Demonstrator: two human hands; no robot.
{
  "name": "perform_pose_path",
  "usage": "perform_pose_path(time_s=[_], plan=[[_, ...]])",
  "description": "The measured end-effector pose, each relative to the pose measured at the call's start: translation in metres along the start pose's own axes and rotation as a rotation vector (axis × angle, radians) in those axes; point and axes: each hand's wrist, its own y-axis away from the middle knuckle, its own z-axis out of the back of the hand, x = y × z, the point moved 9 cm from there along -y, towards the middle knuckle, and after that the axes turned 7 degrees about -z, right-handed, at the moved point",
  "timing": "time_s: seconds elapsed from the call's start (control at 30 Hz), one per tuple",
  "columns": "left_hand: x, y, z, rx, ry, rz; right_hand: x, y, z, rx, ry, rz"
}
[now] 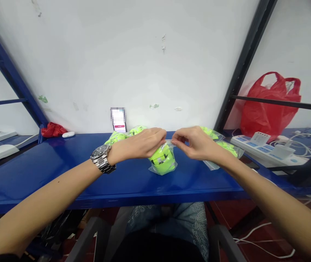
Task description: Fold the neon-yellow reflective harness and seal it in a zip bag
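Observation:
A clear plastic bag [163, 162] with folded neon-yellow fabric inside hangs or rests at the middle of the blue table. My left hand [151, 141], with a metal watch [102, 158] on its wrist, pinches the bag's top edge on the left. On the right, my right hand [192, 142] pinches the same edge between thumb and fingers. Behind my left hand lies more neon-yellow material [117, 137] in plastic. Partly hidden by my right hand and forearm are further bagged neon-yellow pieces [227, 147].
A phone [119, 120] leans on the wall at the back. A red cloth or bag [53, 130] and a white case [68, 134] lie at the left. Beyond the dark post stand a red plastic bag [270, 109] and a power strip [267, 149]. The blue table's [103, 189] front edge is near my lap.

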Motion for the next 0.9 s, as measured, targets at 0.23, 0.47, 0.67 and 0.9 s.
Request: perform_pose_path(time_s=[0.23, 0.47, 0.67, 0.9], plan=[[0.015, 0.015, -0.004, 0.022, 0.065, 0.075, -0.011, -0.001, -0.001, 0.060, -0.073, -0.086], [0.067, -0.008, -0.015, -0.045, -0.023, 0.160, -0.048, -0.040, -0.001, 0.057, -0.040, -0.184], [0.097, -0.030, -0.035, -0.035, -0.486, 0.204, -0.094, -0.064, -0.004, -0.184, 0.217, -0.322], [0.043, 0.005, -0.117, 0.076, -0.344, 0.007, -0.099, -0.001, -0.094, 0.192, 0.210, -0.265]])
